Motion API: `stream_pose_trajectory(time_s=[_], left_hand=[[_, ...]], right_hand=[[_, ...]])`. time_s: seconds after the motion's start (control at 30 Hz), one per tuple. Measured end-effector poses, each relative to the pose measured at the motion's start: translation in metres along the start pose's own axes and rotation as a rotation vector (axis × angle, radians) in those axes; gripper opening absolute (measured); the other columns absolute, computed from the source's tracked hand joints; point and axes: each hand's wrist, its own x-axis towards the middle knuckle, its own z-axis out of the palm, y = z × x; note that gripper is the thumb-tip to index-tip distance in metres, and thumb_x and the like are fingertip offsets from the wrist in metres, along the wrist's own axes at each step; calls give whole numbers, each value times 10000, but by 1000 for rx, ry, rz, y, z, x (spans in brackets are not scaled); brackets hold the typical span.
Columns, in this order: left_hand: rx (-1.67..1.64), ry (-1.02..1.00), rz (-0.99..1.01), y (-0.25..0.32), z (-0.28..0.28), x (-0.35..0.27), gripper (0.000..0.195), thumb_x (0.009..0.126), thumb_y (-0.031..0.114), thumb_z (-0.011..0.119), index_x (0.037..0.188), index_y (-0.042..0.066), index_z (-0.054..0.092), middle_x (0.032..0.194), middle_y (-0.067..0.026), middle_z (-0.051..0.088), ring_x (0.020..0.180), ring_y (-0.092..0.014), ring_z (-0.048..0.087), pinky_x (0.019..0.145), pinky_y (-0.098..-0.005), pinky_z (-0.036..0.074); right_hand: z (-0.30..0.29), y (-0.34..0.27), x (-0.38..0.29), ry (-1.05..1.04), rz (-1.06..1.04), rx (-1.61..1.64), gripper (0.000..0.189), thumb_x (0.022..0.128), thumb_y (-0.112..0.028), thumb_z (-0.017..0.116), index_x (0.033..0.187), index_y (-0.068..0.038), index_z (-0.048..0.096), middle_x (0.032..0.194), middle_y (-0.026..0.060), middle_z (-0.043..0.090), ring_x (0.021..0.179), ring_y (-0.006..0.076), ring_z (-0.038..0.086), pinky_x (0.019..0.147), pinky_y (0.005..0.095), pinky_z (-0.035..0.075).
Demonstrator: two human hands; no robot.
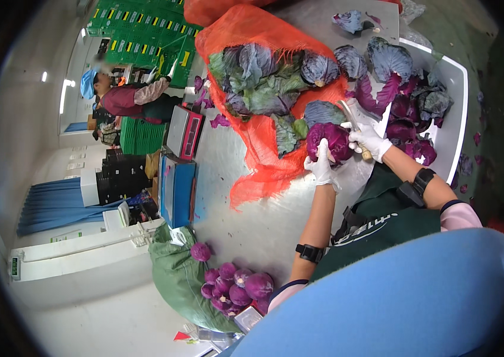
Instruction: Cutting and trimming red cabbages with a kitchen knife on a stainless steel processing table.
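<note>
A purple cabbage head (330,139), with its outer leaves off, is gripped by my white-gloved left hand (322,166) over the metal table (220,178). My right hand (366,139), gloved too, holds a knife (350,116) by its wooden handle, against the right side of the head. Just beyond lies a red mesh sack (265,154), its mouth spread open over unpeeled cabbages (261,85) with grey-green outer leaves. One loose cabbage (351,61) rests by the sack's right edge. A detached leaf (323,112) lies right behind the head in my hand.
To the right, a white bin (459,111) holds stripped leaves (406,107). At left stand a scale (184,131) and a blue box (178,192). Peeled cabbages (238,285) lie beside a green sack (176,276). A co-worker (131,100) stands near stacked green crates (144,35).
</note>
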Motion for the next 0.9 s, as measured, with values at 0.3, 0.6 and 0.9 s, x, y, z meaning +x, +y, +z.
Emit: stream_pose_trajectory(time_s=[0.3,0.6,0.9], left_hand=[[-24,-94,-37,6,-16,6,1121,760,422,862,1511,200,59,1535,-166,247,1304,-453,437,890,-716,503],[-53,-245,-17,9,-5,-8,1075,777,501,810,1540,249,97,1537,-161,276,1294,-454,460,886,-701,508],[-946,-918,-434,-7,-103,-19,890,829,670,619,1526,196,334,1525,-172,393,1356,-468,426,857,-582,579]], right_hand=[[33,-113,-29,-455,-183,209,520,882,-73,580,1397,-40,517,891,22,559,546,31,482,423,167,393],[-3,3,-12,87,-250,-757,302,927,-178,674,1132,40,636,796,40,635,545,91,592,526,276,505],[-35,8,-35,173,-167,-471,205,978,-179,595,1094,-15,636,770,9,610,615,78,576,487,253,457]])
